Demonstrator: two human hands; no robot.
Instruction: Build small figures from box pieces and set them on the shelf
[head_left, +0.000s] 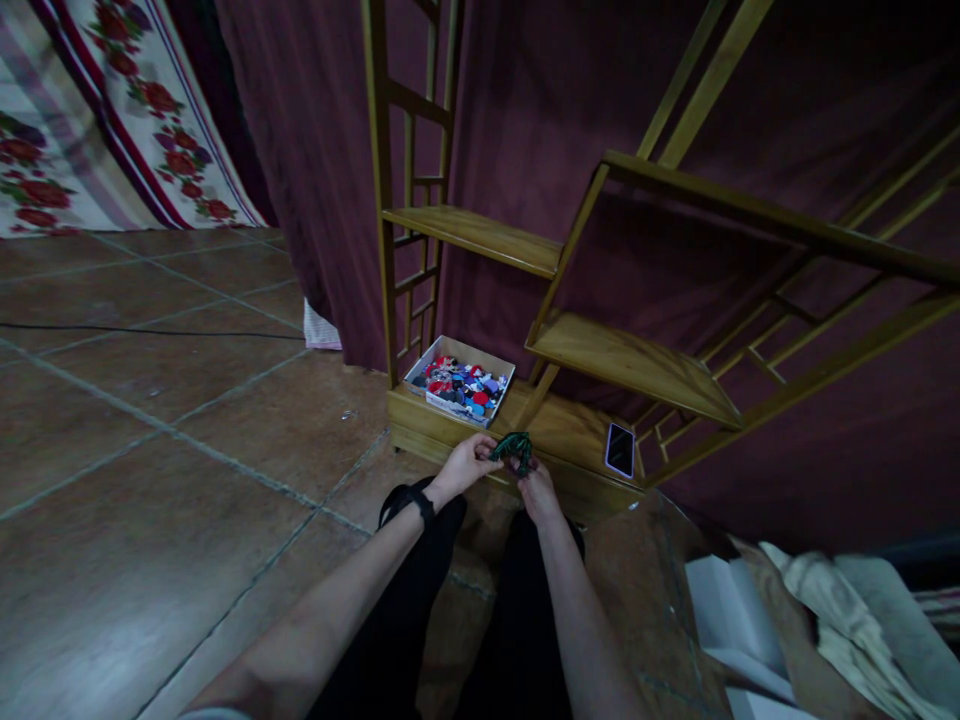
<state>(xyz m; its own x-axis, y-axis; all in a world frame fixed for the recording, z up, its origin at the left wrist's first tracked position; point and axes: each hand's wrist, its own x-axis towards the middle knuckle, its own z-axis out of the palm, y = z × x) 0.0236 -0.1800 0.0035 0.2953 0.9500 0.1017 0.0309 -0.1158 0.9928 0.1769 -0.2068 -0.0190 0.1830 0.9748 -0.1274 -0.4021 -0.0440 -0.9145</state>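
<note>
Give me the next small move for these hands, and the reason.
Probably ease the left hand and right hand slightly apart to spread the dark green item: both hands hold it, and it looks bunched between them. It is too small to identify.
</note>
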